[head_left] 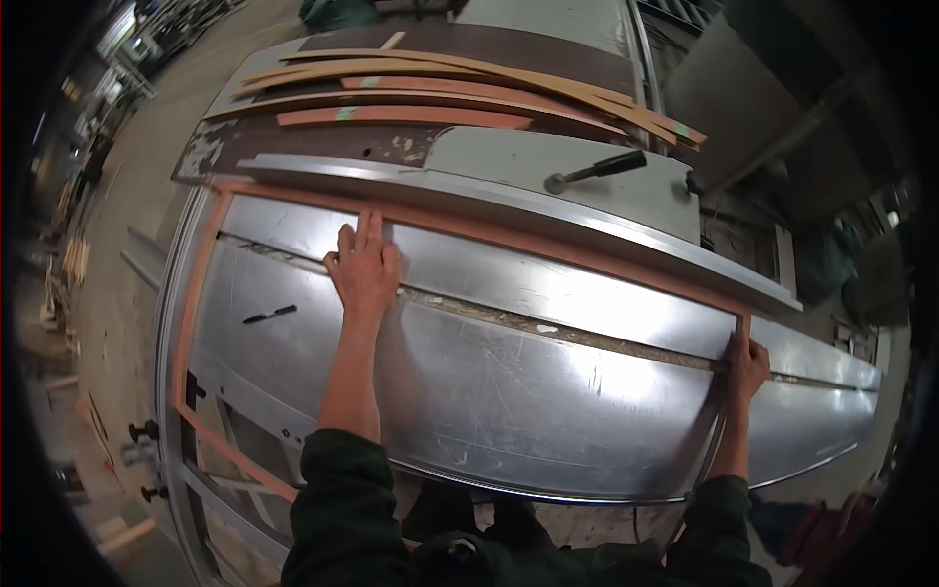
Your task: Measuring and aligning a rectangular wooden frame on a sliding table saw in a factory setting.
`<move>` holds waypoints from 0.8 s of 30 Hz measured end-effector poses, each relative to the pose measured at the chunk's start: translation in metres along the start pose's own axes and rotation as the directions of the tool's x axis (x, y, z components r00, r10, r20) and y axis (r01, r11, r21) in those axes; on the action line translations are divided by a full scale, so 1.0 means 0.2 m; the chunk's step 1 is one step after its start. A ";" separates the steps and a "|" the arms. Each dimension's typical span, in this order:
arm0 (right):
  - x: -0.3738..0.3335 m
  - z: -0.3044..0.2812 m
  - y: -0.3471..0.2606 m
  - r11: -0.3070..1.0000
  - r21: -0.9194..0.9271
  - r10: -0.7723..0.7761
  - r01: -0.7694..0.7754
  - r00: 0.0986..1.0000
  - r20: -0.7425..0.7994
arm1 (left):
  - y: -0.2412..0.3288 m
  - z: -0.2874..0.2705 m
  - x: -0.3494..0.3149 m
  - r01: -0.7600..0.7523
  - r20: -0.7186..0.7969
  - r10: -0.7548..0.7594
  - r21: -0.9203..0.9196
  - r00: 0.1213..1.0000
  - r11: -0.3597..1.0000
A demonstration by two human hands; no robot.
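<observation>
Left hand, fingers extended, touches a wooden frame's far rail — right hand grips its right end; green-marked strips lie beyond.

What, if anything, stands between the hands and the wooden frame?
Nothing visible does: the left hand touches the wooden frame at its far rail, the right hand at its right end. A metal fence runs beyond the far rail; the pen lies inside the frame, apart from both hands.
</observation>
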State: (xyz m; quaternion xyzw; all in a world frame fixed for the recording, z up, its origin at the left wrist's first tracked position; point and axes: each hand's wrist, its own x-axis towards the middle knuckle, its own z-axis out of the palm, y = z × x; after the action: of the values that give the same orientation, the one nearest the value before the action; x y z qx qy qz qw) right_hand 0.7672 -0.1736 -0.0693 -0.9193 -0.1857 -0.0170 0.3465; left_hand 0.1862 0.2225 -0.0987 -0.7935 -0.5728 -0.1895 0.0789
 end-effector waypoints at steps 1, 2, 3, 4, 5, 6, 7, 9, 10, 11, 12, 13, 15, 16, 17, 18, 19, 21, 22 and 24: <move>0.01 -0.04 0.00 0.999 0.030 -0.032 0.030 0.997 0.064 | 0.00 0.00 0.00 0.005 0.000 -0.005 -0.015 1.000 1.000; 0.02 -0.08 0.01 0.998 0.057 -0.026 0.019 0.992 0.121 | -0.01 -0.01 0.00 -0.014 -0.021 0.013 -0.027 1.000 1.000; 0.03 -0.11 0.02 0.994 0.094 -0.077 0.059 0.977 0.201 | -0.02 -0.01 0.01 -0.018 -0.049 0.016 -0.032 0.999 0.999; 0.03 -0.13 0.03 0.987 0.137 -0.119 0.084 0.956 0.269 | -0.02 -0.01 0.01 -0.009 -0.035 0.008 -0.031 0.999 0.999; 0.04 -0.14 0.06 0.982 0.161 -0.149 0.103 0.940 0.308 | -0.02 -0.01 0.02 -0.009 -0.038 0.008 -0.026 0.999 1.000; 0.04 -0.13 0.08 0.978 0.176 -0.159 0.109 0.940 0.300 | -0.02 -0.01 0.02 0.007 -0.008 -0.008 -0.022 1.000 1.000; 0.05 -0.11 0.10 0.974 0.193 -0.171 0.117 0.941 0.292 | -0.02 -0.01 0.02 0.001 -0.020 -0.001 -0.006 1.000 1.000; 0.07 -0.07 0.15 0.988 0.111 -0.130 0.103 0.954 0.271 | -0.01 -0.01 0.02 0.003 -0.061 -0.004 -0.004 0.998 1.000; 0.08 -0.05 0.17 0.979 0.151 -0.174 0.136 0.945 0.278 | 0.00 -0.01 0.02 0.014 -0.036 -0.014 -0.007 0.999 1.000; 0.08 -0.04 0.18 0.977 0.163 -0.182 0.140 0.944 0.277 | 0.00 -0.01 0.02 0.020 -0.044 -0.020 -0.018 0.999 1.000; 0.08 -0.03 0.20 0.984 0.141 -0.147 0.113 0.954 0.262 | 0.00 -0.01 0.02 0.014 -0.064 -0.015 -0.012 0.998 1.000; 0.08 -0.02 0.21 0.972 0.204 -0.170 0.117 0.949 0.266 | 0.00 -0.01 0.02 0.012 -0.067 -0.012 -0.009 0.998 1.000; 0.09 -0.02 0.23 0.958 0.257 -0.203 0.129 0.936 0.287 | 0.00 -0.01 0.02 0.009 -0.070 -0.009 -0.006 0.998 1.000; 0.09 -0.02 0.23 0.957 0.266 -0.195 0.117 0.937 0.290 | 0.00 -0.01 0.02 0.008 -0.072 -0.009 -0.003 0.997 1.000; 0.09 -0.02 0.23 0.955 0.272 -0.195 0.115 0.937 0.290 | 0.00 -0.01 0.02 0.006 -0.068 -0.007 -0.002 0.998 1.000; 0.09 -0.02 0.23 0.954 0.278 -0.194 0.111 0.937 0.289 | 0.00 -0.01 0.02 0.009 -0.075 -0.009 -0.001 0.997 1.000; 0.09 -0.02 0.23 0.962 0.258 -0.167 0.092 0.944 0.286 | 0.00 -0.01 0.02 0.010 -0.077 -0.010 -0.001 0.997 1.000; 0.08 -0.01 0.22 0.947 0.298 -0.206 0.118 0.936 0.285 | 0.00 -0.01 0.02 0.016 -0.075 -0.016 0.000 0.997 1.000; 0.08 -0.01 0.22 0.945 0.305 -0.212 0.121 0.935 0.283 | 0.00 -0.01 0.02 0.020 -0.072 -0.020 0.001 0.997 1.000; 0.07 -0.01 0.21 0.946 0.297 -0.218 0.132 0.936 0.277 | 0.00 0.00 0.02 0.024 -0.067 -0.024 0.003 0.997 1.000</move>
State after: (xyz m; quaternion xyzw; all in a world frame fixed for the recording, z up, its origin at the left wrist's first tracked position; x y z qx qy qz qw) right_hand 0.7959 -0.1991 -0.0923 -0.8336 -0.3193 0.1203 0.4344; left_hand 0.1867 0.2256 -0.0965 -0.7797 -0.5797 -0.2158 0.0974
